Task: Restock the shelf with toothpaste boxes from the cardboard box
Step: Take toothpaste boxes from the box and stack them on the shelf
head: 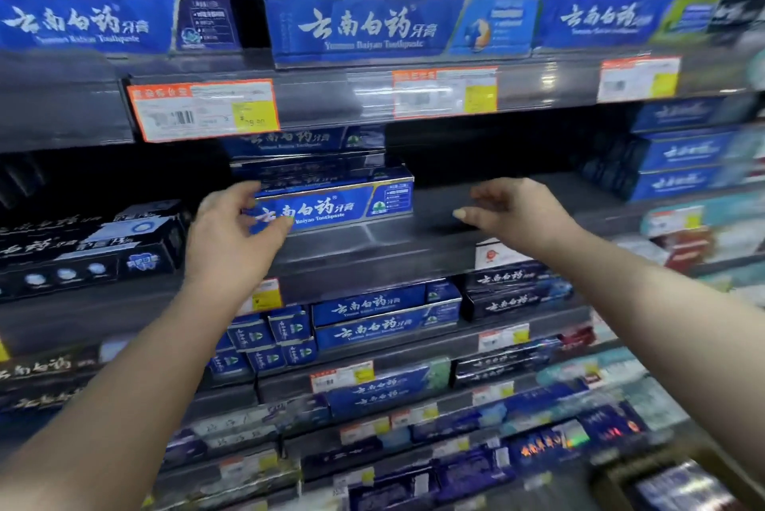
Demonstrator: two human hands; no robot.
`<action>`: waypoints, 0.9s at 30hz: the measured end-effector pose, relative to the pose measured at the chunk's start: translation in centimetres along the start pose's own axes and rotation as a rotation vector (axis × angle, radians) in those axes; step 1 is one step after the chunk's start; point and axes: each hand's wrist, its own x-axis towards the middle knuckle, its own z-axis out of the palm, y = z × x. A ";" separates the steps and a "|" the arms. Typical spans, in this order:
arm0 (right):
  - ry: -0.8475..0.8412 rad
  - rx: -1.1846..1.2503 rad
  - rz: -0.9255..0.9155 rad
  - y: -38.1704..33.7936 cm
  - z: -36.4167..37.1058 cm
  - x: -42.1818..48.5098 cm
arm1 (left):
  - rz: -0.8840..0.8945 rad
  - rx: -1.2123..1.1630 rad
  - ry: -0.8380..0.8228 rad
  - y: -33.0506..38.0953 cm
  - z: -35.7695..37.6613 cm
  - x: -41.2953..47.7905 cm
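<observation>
A blue toothpaste box (343,204) with white Chinese lettering lies lengthwise on the middle shelf (434,250). More blue boxes (306,171) are stacked behind and above it. My left hand (236,225) grips the front box at its left end, thumb below and fingers on top. My right hand (513,208) hovers to the right of the box, apart from it, fingers spread and curled, holding nothing. The cardboard box (645,485) shows at the bottom right corner, blurred, with blue packs inside.
Blue toothpaste boxes (356,28) line the upper shelf above orange-edged price tags (203,109). Black boxes (91,250) sit left of my left hand. Blue stacks (679,163) fill the right side. Lower shelves (385,316) hold more blue and dark boxes. Dark shelf space lies under my right hand.
</observation>
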 end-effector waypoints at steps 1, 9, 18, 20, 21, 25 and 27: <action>0.014 0.012 0.015 0.4 -0.9 -1.2 | 0.015 -0.007 -0.027 0.8 0.5 -0.9; 0.051 -0.185 0.215 8.6 -10.1 -12.9 | 0.137 0.063 -0.374 8.3 8.2 -11.0; 0.030 -0.227 0.462 25.1 -24.1 -31.7 | 0.111 0.104 -0.930 21.2 20.4 -29.0; 0.036 -0.218 0.529 28.6 -27.1 -35.6 | 0.104 0.104 -0.962 23.9 22.7 -33.2; 0.030 -0.218 0.564 30.1 -28.4 -37.3 | 0.103 0.103 -0.970 25.2 23.8 -35.0; -0.007 -0.224 0.638 35.4 -32.1 -42.2 | 0.118 0.116 -1.041 29.3 27.6 -41.2; -0.019 -0.216 0.657 37.5 -33.2 -43.7 | 0.128 0.142 -1.073 30.5 29.2 -43.3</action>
